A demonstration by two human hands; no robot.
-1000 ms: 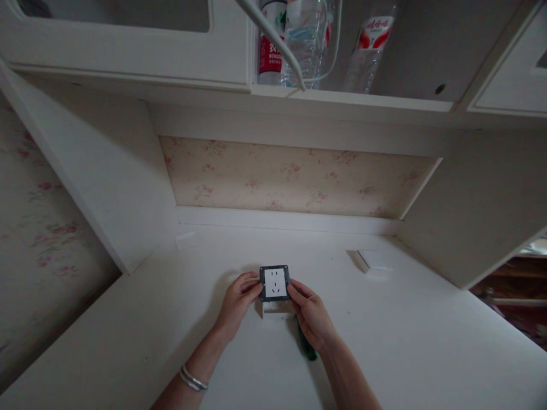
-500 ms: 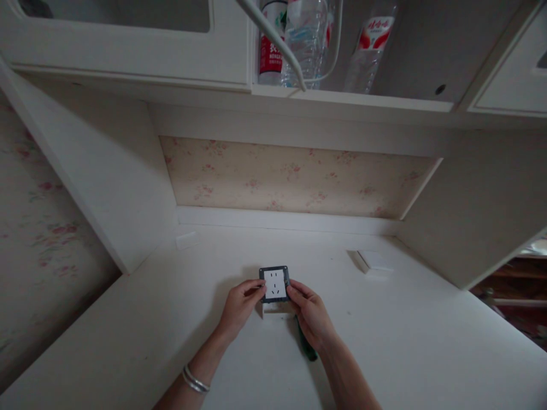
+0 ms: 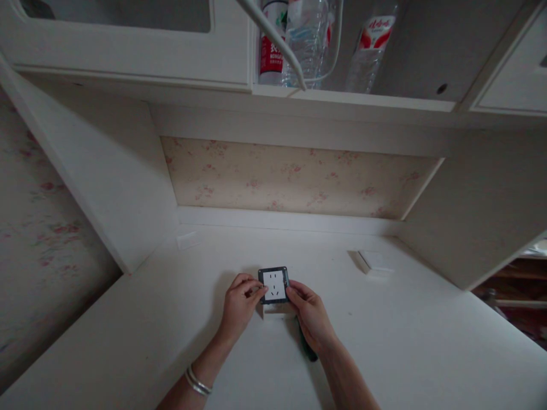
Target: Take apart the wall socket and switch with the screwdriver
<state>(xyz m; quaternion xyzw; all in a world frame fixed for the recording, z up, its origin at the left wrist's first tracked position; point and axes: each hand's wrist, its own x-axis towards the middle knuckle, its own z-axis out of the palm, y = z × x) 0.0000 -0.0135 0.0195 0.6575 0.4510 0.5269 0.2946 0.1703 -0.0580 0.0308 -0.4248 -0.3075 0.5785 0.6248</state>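
A wall socket (image 3: 274, 284) with a white face and a dark frame is tilted up toward me, above the white desktop. My right hand (image 3: 314, 313) grips its right edge between thumb and fingers. At the left edge, my left hand (image 3: 243, 299) is closed in a pinch against the frame; whatever is between the fingertips is too small to make out. Just below the socket stands a white open box (image 3: 278, 312), partly covered by it. A dark green handle (image 3: 306, 343) sticks out beneath my right hand; whether it is held or lying there I cannot tell.
A white square piece (image 3: 375, 262) lies on the desktop (image 3: 141, 336) at the right, and a flat pale piece (image 3: 187, 240) at the back left. Overhead, a shelf holds bottles (image 3: 371, 51), with a white cable (image 3: 277, 42) hanging in front. Side panels (image 3: 478, 199) flank the desk.
The left fingers have shifted slightly at the socket's left edge, with the knuckles raised a little. The socket has moved very slightly left. The right hand keeps its grip.
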